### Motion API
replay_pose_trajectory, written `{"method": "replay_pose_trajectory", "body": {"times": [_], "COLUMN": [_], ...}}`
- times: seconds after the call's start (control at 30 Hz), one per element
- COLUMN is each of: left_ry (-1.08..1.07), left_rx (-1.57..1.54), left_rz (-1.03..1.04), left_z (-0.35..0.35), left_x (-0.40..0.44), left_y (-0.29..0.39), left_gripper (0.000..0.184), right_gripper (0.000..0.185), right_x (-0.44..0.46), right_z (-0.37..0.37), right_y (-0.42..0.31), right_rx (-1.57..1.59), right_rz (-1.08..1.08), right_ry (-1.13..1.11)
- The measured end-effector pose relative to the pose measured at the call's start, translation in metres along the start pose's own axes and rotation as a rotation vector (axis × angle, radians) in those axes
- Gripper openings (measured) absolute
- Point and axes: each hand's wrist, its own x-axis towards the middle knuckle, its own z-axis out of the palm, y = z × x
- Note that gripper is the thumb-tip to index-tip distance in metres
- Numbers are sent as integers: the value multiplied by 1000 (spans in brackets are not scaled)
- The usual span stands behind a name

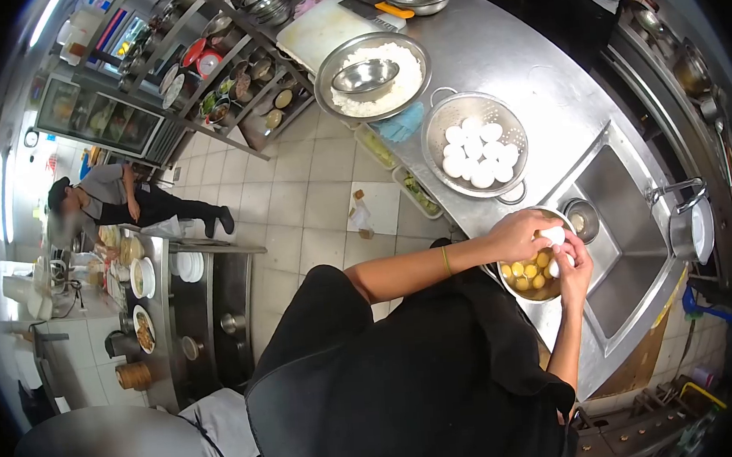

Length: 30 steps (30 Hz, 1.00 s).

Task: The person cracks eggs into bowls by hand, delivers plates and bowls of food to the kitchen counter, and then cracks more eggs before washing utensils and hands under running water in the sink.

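Gripping white shell (552, 236) over bowl (519, 297) beside sink (629, 286): left hand (523, 235) and right hand (576, 268) each grasp a piece. Bowl holds yolks (518, 269) in liquid. Colander (509, 115), near sink: whole eggs (476, 149). Basin (417, 51), farther from sink: white food (399, 90), metal dish (365, 76) on top.

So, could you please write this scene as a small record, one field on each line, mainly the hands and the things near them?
Left hand: holds a white egg or shell piece, unclear which
Right hand: holds a second white piece
Below both hands: bowl with egg yolks in it
Colander: on the steel counter, holding white eggs
Beside the bowl: sink with a faucet
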Motion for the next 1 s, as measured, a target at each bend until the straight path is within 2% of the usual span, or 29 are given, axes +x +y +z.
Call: {"method": "replay_pose_trajectory", "body": {"times": [0.2, 0.27, 0.33, 0.63, 0.67, 0.73, 0.77, 0.8, 0.87, 0.93, 0.97, 1.0], "left_ry": [16, 38, 47, 7, -4, -7, -30, -115, -101, -129, -121, -172], "left_rx": [-8, -45, 1, 113, 47, 39, -10, 57, 91, 125, 128, 140], "left_rz": [5, -67, -69, -67, -76, -21, 57, -84, 41, 82, 72, -33], "left_z": [11, 16, 19, 23, 18, 18, 6, 2, -1, -11, -17, -26], "left_x": [-2, -5, -7, -7, -7, -3, -3, -1, -3, -6, -9, -10], "left_y": [-17, -19, -22, -23, -15, -19, -7, -8, -10, -2, 6, 17], "left_gripper": [41, 43, 43, 43, 41, 37, 39, 41, 41, 52, 52, 60], "right_gripper": [30, 30, 34, 33, 33, 34, 36, 38, 48, 51, 55, 55], "right_x": [5, 3, -2, -3, -3, 6, 7, 7, 2, -11, -15, -16], "right_z": [9, 16, 20, 17, 17, 2, 1, -4, -11, 1, 5, 6], "right_y": [2, -12, -24, -17, -20, 16, 15, 6, -5, -49, -60, -58], "right_rx": [-27, -71, -345, -362, -330, -382, -411, -445, -656, -705, -759, -755], "right_rz": [-35, -75, -115, -155, -151, -294, -353, -407, -501, -519, -508, -510], "right_ry": [66, 63, 68, 54, 46, 32, 10, -4, -40, -95, -136, -149]}}
